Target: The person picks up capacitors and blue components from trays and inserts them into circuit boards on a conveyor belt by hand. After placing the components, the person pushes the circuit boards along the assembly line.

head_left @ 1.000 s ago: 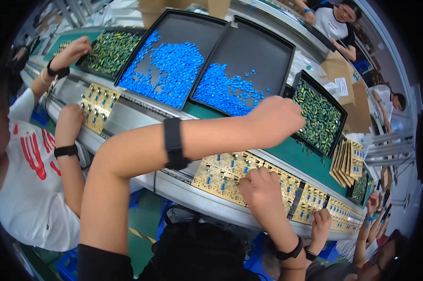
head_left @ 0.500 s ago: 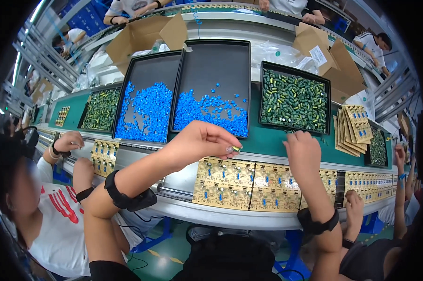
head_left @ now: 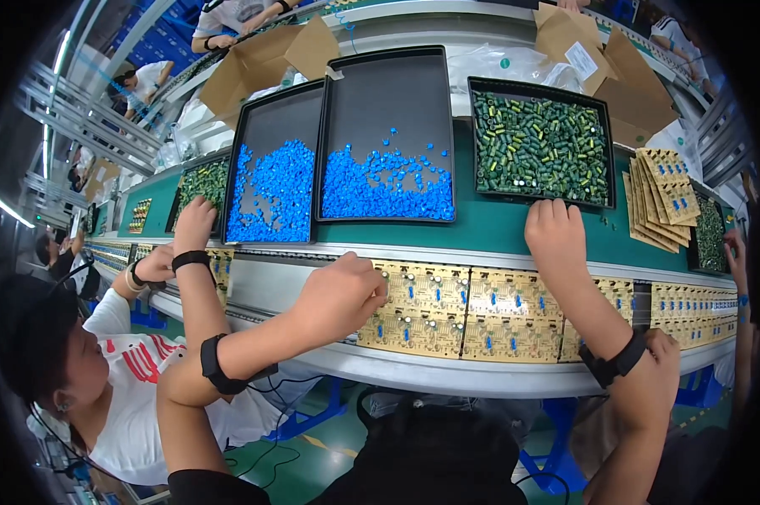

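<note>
My left hand [head_left: 342, 296] is closed, fingers curled down over the left end of a tan circuit board [head_left: 422, 337] dotted with small blue and dark parts. Whatever its fingertips hold is hidden. Beyond the boards, my right hand [head_left: 556, 240] is at the front edge of a black tray [head_left: 611, 172] full of green cylindrical capacitors [head_left: 540, 143]. Its fingers are bent together and their tips are out of sight. Left of that tray, two larger black trays [head_left: 388, 97] [head_left: 275, 118] hold loose blue disc-shaped components [head_left: 388, 194].
A fanned stack of circuit boards [head_left: 667, 195] lies right of the capacitor tray on the green bench mat [head_left: 397, 238]. Cardboard boxes [head_left: 270, 67] [head_left: 636, 101] stand behind. At left, a co-worker's hand [head_left: 196, 223] reaches toward another capacitor tray; another person's hand [head_left: 662, 347] is beside my right forearm.
My left hand has come down from before the blue trays, with a small green-yellow capacitor at its fingertips, onto the board. My right hand stays by the capacitor tray. The view has shifted.
</note>
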The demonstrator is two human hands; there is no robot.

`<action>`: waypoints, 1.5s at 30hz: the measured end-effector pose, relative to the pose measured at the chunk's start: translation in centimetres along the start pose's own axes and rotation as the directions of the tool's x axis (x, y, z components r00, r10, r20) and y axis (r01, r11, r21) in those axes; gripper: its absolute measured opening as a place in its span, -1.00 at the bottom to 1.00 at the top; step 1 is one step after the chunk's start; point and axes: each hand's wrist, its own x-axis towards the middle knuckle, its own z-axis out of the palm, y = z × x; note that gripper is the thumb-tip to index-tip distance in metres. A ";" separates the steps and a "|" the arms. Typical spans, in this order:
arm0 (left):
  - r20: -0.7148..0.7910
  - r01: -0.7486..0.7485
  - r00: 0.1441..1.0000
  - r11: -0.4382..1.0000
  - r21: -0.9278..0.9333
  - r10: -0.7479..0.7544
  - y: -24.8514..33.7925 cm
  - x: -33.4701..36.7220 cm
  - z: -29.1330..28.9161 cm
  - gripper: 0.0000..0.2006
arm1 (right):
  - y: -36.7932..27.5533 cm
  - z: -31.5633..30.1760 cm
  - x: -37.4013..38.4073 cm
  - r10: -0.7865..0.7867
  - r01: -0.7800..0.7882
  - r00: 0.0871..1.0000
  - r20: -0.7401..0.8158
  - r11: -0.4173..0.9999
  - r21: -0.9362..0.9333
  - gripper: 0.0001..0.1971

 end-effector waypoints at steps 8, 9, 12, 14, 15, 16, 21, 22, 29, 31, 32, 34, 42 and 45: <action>0.018 0.057 0.998 0.998 0.026 -0.057 0.1 -1.2 1.0 -0.93 | 0.5 0.7 -0.1 -0.018 0.019 0.999 -0.046 0.999 0.030 -0.81; 0.013 0.053 0.998 0.998 0.029 -0.054 0.1 -1.3 1.0 -0.92 | 0.5 0.7 0.0 -0.019 0.021 0.999 -0.046 0.998 0.054 -0.83; 0.010 0.063 0.998 0.996 0.061 -0.064 0.3 -1.5 1.1 -0.91 | 0.6 0.2 0.4 -0.025 0.027 0.999 -0.028 0.997 0.069 -0.88; 0.000 0.052 0.999 0.996 0.066 -0.052 0.5 -1.5 1.1 -0.90 | 0.7 0.3 0.3 -0.020 0.023 0.999 -0.047 0.998 0.065 -0.89; -0.013 0.044 0.999 0.997 0.070 -0.043 0.6 -1.5 1.1 -0.90 | 0.7 0.4 0.3 -0.018 0.022 0.997 -0.069 0.998 0.060 -0.89; -0.010 0.044 0.999 0.997 0.071 -0.043 0.7 -1.6 1.1 -0.90 | 0.6 0.4 0.3 -0.016 0.020 0.998 -0.068 0.998 0.063 -0.89; -0.093 -0.010 0.995 0.987 0.161 0.025 1.1 -1.8 1.4 -0.89 | 0.5 0.4 0.2 -0.033 0.035 0.998 -0.046 0.999 0.040 -0.89; -0.090 -0.012 0.996 0.987 0.160 0.026 1.1 -1.9 1.6 -0.89 | 0.4 0.6 0.1 -0.032 0.033 0.999 -0.043 0.999 0.041 -0.89; -0.193 -0.071 0.974 0.964 0.256 0.122 1.4 -2.7 2.3 -0.88 | 1.3 0.9 0.0 -0.121 0.129 0.986 -0.113 0.989 0.068 -0.88; -0.206 -0.094 0.965 0.945 0.313 0.164 1.8 -2.9 2.6 -0.86 | 1.4 0.7 0.2 -0.122 0.134 0.985 -0.121 0.987 0.089 -0.87; -0.208 -0.096 0.964 0.946 0.310 0.166 1.8 -2.9 2.6 -0.86 | 1.4 0.6 0.3 -0.105 0.118 0.988 -0.110 0.985 0.125 -0.87; -0.215 -0.090 0.963 0.948 0.305 0.160 1.6 -3.0 2.5 -0.85 | 1.3 0.5 0.7 -0.091 0.105 0.991 -0.094 0.983 0.152 -0.87; -0.056 0.093 0.996 0.895 0.436 -0.076 -1.1 -4.6 0.4 -0.85 | -0.4 0.6 0.9 0.179 -0.170 0.984 0.001 0.935 0.312 -0.88; -0.053 0.183 0.982 0.859 0.478 -0.180 -3.1 -5.9 -0.3 -0.84 | -0.5 0.5 0.9 0.256 -0.250 0.966 0.038 0.887 0.388 -0.92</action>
